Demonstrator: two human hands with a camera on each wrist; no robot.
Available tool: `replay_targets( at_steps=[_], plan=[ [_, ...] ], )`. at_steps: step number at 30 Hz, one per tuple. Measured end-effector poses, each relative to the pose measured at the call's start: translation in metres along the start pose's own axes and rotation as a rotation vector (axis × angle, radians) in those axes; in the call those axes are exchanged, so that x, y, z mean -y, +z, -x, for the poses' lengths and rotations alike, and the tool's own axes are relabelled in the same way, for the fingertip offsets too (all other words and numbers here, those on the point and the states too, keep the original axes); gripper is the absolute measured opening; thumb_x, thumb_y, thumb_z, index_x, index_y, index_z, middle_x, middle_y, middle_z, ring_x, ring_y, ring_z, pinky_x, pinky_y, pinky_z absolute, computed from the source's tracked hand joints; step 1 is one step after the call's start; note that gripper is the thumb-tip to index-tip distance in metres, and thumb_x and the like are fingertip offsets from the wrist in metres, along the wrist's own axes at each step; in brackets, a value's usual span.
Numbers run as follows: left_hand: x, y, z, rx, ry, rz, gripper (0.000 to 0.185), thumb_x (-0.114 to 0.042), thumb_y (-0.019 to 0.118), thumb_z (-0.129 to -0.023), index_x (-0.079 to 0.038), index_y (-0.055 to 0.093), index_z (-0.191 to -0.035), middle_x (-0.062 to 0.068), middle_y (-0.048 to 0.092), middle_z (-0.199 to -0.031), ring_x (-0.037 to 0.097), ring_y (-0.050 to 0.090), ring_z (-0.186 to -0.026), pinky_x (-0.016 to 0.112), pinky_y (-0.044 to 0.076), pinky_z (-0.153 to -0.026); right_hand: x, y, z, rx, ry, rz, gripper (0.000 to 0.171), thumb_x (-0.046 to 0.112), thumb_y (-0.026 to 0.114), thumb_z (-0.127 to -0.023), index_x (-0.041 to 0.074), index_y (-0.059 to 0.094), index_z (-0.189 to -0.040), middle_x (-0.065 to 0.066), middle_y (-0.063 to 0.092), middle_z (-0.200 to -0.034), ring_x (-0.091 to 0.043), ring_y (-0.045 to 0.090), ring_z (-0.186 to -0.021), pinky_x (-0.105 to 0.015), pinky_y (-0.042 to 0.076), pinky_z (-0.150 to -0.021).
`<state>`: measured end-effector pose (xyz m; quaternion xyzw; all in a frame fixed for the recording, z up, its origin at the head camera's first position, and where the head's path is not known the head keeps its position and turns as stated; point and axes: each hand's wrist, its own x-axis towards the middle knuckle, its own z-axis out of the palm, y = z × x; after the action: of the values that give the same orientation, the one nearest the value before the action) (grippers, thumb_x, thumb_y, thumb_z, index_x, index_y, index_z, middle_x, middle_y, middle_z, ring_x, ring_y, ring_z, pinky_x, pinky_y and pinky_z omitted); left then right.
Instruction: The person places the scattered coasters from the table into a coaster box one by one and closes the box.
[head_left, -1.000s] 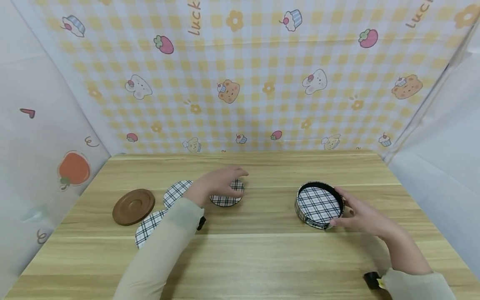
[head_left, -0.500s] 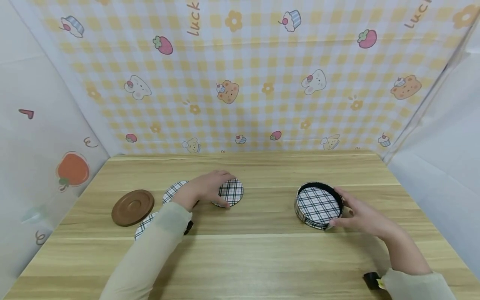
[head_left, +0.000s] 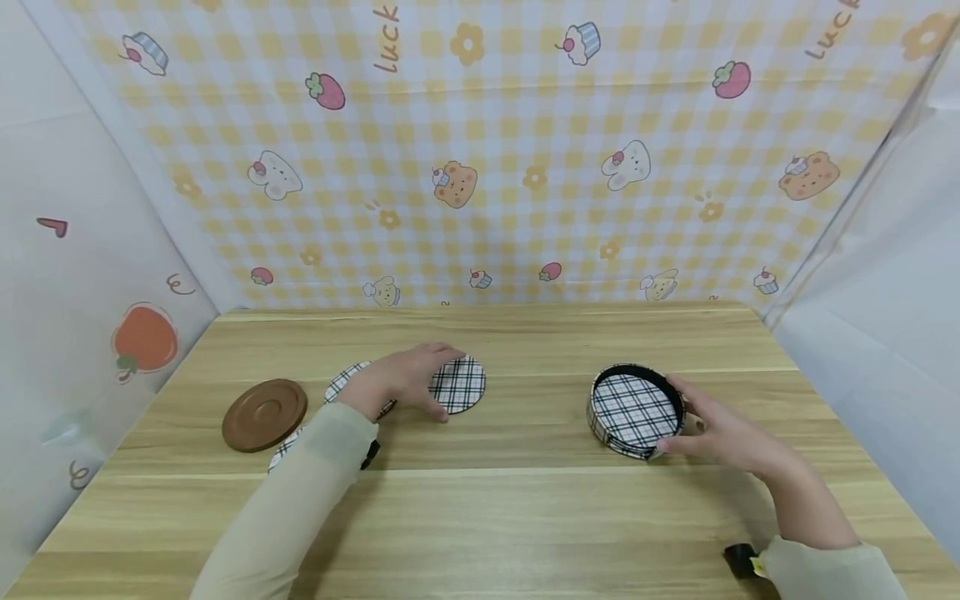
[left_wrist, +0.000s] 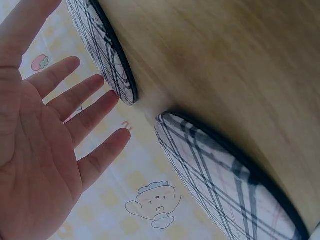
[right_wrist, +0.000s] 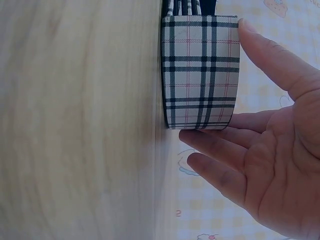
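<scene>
Head view: we see the left hand [head_left: 401, 382], fingers straight and flat, resting on the plaid coaster [head_left: 459, 385] left of centre. Right hand [head_left: 720, 429] loosely touches the plaid holder [head_left: 636, 410], right of centre; coaster lies left of it.

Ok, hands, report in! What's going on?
Left hand open over plaid coaster. Right hand steadies plaid holder on the table. Nothing between them.
</scene>
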<state>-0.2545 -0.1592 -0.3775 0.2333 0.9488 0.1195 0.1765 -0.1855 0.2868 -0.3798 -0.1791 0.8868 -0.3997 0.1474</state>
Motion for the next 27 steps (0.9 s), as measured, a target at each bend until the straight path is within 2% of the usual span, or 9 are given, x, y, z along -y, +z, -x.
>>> replay_targets(
  at_steps=[12, 19, 27],
  plan=[
    [0.0026, -0.0001, 0.0014, 0.006, -0.006, 0.009, 0.099, -0.039, 0.086, -0.074, -0.018, 0.034, -0.155, 0.010, 0.031, -0.162, 0.034, 0.032, -0.147, 0.056, 0.033, -0.116, -0.0002, 0.0005, -0.0007, 0.011, 0.006, -0.004, 0.102, 0.024, 0.077, -0.086, -0.008, 0.009, -0.155, -0.040, 0.019, -0.155, -0.065, 0.025, -0.136, -0.074, 0.030, -0.104],
    [0.0023, 0.0012, -0.0019, -0.002, 0.012, -0.014, 0.097, -0.040, 0.086, -0.073, -0.018, 0.037, -0.154, 0.011, 0.034, -0.159, 0.033, 0.036, -0.145, 0.054, 0.036, -0.115, -0.0004, -0.0005, 0.0015, 0.018, -0.011, -0.016, 0.101, 0.023, 0.076, -0.087, -0.009, 0.009, -0.155, -0.041, 0.019, -0.154, -0.066, 0.025, -0.135, -0.069, 0.039, -0.101],
    [-0.0011, 0.0009, 0.0022, -0.019, 0.022, -0.006, 0.095, -0.038, 0.087, -0.072, -0.014, 0.040, -0.152, 0.014, 0.037, -0.157, 0.035, 0.038, -0.142, 0.055, 0.038, -0.113, -0.0019, 0.0006, 0.0008, 0.006, -0.023, -0.002, 0.100, 0.023, 0.077, -0.086, -0.010, 0.011, -0.154, -0.040, 0.023, -0.153, -0.065, 0.028, -0.134, -0.072, 0.034, -0.102]
  ],
)
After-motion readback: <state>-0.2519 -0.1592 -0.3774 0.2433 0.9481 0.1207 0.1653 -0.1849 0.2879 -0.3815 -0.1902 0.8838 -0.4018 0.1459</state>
